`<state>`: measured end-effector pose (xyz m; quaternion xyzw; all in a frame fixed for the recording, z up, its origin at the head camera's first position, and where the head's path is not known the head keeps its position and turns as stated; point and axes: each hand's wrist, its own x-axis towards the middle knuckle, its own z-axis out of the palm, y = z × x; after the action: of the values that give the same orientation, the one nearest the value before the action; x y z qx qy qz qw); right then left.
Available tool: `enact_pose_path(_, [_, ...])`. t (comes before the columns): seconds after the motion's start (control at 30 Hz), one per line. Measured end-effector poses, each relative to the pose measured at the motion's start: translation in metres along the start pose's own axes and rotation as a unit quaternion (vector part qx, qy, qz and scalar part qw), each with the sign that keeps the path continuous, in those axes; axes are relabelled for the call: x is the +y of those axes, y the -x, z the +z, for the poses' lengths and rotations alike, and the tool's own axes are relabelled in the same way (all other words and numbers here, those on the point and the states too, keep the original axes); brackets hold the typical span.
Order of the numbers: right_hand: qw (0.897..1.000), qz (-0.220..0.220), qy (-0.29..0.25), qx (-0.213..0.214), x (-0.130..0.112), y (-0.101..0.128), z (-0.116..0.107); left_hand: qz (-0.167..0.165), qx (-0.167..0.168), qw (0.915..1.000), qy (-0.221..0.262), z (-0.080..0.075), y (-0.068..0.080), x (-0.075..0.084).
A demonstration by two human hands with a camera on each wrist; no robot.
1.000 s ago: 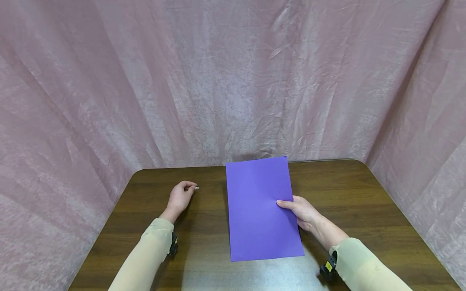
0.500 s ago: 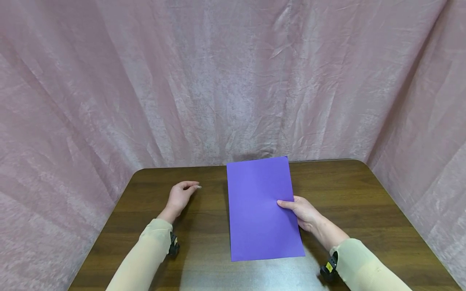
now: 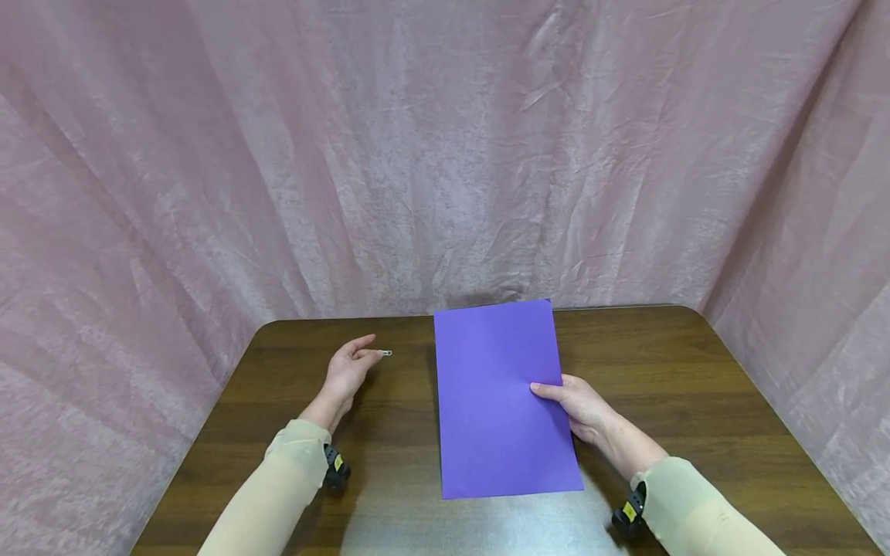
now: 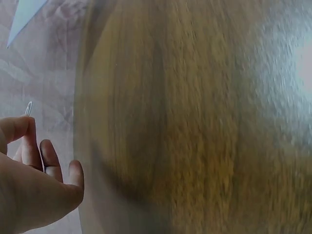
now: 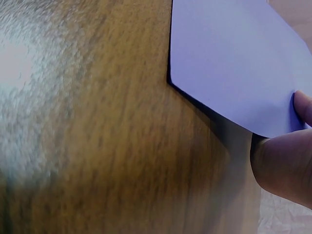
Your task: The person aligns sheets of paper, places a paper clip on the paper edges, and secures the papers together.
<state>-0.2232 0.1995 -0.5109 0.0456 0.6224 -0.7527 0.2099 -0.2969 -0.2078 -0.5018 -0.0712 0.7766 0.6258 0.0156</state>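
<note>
Your left forearm [image 3: 321, 409] reaches far and slightly right from the near left. Your left hand [image 3: 345, 374] pinches at its right end, two fingertips [image 4: 18, 127] pressed close, other fingers [image 4: 51, 160] apart and loosely bent. Your right forearm [image 3: 626, 445] slants far and leftward from the near right; your right hand [image 3: 584, 407] grips, its thumb [image 3: 547, 391] straight and pointing left. Your hands are well apart.

Pale green sleeves [image 3: 270, 490], black wrist cameras [image 3: 337, 475]
</note>
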Motion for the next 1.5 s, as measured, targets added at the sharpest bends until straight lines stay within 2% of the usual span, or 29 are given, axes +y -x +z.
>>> enact_pose_path(0.2, [1.000, -0.001, 0.004, -0.002, 0.001, 0.001, 0.000, -0.006, 0.011, 0.9994, 0.031, 0.006, 0.002, 0.002])
enact_pose_path(0.53, [1.000, -0.005, 0.011, 0.005, 0.001, 0.000, 0.001, -0.010, 0.001, 0.9979, 0.064, 0.015, 0.004, 0.010])
enact_pose_path(0.8, [1.000, -0.009, 0.021, 0.012, 0.002, -0.001, 0.002, -0.016, 0.011, 0.9955, 0.092, 0.021, 0.003, 0.017])
enact_pose_path(1.23, [1.000, -0.009, 0.020, 0.001, -0.001, 0.000, 0.005, -0.016, 0.022, 0.9947, 0.099, 0.027, 0.000, 0.025])
enact_pose_path(1.5, [1.000, -0.011, 0.012, -0.005, 0.000, -0.003, 0.006, -0.008, 0.031, 0.9958, 0.086, 0.031, 0.001, 0.033])
